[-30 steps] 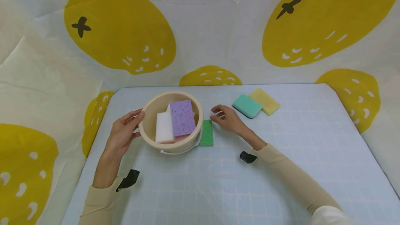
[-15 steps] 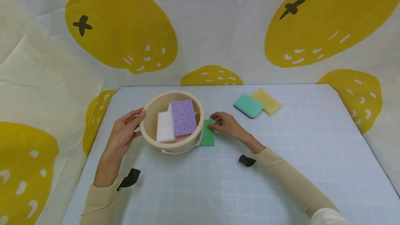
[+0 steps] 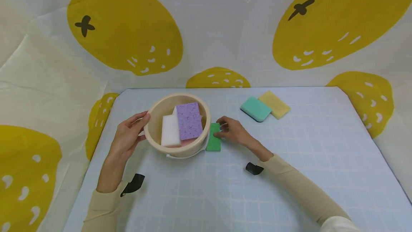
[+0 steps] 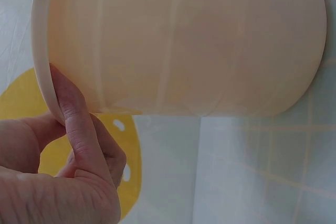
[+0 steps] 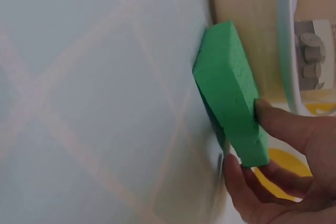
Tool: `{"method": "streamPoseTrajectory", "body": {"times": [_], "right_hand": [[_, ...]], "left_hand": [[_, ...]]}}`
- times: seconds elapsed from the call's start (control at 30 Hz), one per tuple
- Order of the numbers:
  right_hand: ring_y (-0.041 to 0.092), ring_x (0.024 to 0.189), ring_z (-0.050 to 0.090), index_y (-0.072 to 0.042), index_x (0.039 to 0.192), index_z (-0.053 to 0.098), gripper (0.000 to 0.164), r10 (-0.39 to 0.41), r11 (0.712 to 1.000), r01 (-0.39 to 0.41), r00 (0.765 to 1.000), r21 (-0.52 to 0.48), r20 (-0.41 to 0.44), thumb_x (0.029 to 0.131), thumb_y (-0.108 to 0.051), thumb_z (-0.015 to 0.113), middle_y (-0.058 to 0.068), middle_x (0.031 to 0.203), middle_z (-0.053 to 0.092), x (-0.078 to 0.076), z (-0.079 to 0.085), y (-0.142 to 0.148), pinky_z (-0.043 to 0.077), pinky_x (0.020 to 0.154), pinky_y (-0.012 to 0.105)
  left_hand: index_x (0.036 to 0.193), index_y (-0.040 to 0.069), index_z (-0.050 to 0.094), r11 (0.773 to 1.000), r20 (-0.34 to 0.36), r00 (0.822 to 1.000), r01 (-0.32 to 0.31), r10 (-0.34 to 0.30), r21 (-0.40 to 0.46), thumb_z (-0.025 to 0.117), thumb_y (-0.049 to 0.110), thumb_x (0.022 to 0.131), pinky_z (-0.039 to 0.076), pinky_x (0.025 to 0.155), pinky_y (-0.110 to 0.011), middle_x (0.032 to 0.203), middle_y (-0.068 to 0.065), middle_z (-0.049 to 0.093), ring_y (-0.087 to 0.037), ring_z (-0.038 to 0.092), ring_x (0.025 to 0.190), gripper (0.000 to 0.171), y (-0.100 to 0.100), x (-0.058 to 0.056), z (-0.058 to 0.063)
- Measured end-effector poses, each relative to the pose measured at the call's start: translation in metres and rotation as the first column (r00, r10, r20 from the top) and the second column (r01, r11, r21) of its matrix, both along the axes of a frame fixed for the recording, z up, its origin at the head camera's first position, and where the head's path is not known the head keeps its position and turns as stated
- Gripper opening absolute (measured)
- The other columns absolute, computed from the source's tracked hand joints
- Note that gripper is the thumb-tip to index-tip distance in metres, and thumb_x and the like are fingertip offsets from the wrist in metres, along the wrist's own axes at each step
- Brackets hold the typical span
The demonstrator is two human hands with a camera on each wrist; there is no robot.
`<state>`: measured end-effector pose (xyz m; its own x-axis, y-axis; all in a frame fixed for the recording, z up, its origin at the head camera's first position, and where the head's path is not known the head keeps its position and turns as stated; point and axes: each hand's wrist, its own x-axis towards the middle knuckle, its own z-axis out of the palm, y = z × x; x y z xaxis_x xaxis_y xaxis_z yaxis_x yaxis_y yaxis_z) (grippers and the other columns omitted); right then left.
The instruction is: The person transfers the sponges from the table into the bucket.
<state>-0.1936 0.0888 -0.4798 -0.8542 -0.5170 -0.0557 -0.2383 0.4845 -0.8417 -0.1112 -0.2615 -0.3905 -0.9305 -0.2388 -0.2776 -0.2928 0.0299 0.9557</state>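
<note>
1. The left hand point(image 3: 127, 137) reaches up from the lower left, its grip pinching the rim of the round cream bucket point(image 3: 165, 105), left of the frame's middle.
2. The right hand point(image 3: 234, 130) reaches in from the lower right, its grip pinching one end of the green sponge point(image 3: 213, 143), low on the tabletop point(image 3: 225, 196), just right of the bucket.
3. In the right wrist view, a picture label point(image 5: 316, 53) is cut off at the edge. A pink piece point(image 3: 187, 141) is mostly hidden under the purple sponge point(image 3: 190, 121).
4. The purple sponge is speckled; the white sponge point(image 3: 170, 131) beside it looks smooth. The green sponge is a thick, flat block.
5. The bucket is smooth, with a thin, curved white handle point(image 3: 188, 157).
</note>
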Motion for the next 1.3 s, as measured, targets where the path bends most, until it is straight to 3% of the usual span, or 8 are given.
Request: {"method": "streamPoseTrajectory", "body": {"times": [0.4,0.73,1.0,1.3], "right_hand": [[0.028,0.107,0.07,-0.002,0.123,0.065,0.036,-0.055,0.998,0.056,0.998,-0.037,0.033,0.092,-0.016,0.079,0.014,0.125,0.066,0.0,0.008,0.017,0.058,0.089,0.038],[0.031,0.105,0.071,0.001,0.12,0.065,0.038,-0.053,0.996,0.054,0.999,-0.064,0.007,0.09,-0.015,0.082,0.018,0.125,0.064,-0.001,0.024,0.039,0.057,0.083,0.035],[0.028,0.106,0.071,-0.002,0.121,0.066,0.039,-0.051,0.997,0.052,0.999,-0.064,0.011,0.09,-0.017,0.082,0.015,0.128,0.064,-0.001,0.039,0.055,0.057,0.081,0.033],[0.025,0.107,0.07,-0.004,0.121,0.066,0.038,-0.055,0.996,0.058,0.998,-0.067,0.044,0.09,-0.019,0.082,0.011,0.13,0.062,0.0,0.06,0.068,0.056,0.087,0.038]], "left_hand": [[0.142,0.009,0.059,1.0,0.001,1.0,0.001,-0.001,0.008,0.077,0.045,0.091,0.06,0.074,-0.023,0.108,0.013,0.072,-0.007,0.067,0.095,0.065,0.0,0.002,0.001],[0.141,0.009,0.061,1.0,0.002,1.0,-0.007,0.007,0.028,0.078,0.043,0.09,0.06,0.072,-0.022,0.106,0.013,0.073,-0.007,0.067,0.092,0.063,0.0,0.0,0.001],[0.144,0.01,0.058,1.0,0.032,0.999,-0.005,0.005,-0.016,0.077,0.047,0.09,0.06,0.074,-0.022,0.108,0.013,0.071,-0.007,0.067,0.094,0.068,0.0,-0.001,0.003],[0.144,0.009,0.056,1.0,0.051,0.999,0.001,0.0,-0.009,0.079,0.046,0.088,0.06,0.074,-0.023,0.106,0.013,0.071,-0.008,0.066,0.093,0.071,-0.002,-0.002,0.005]]}}
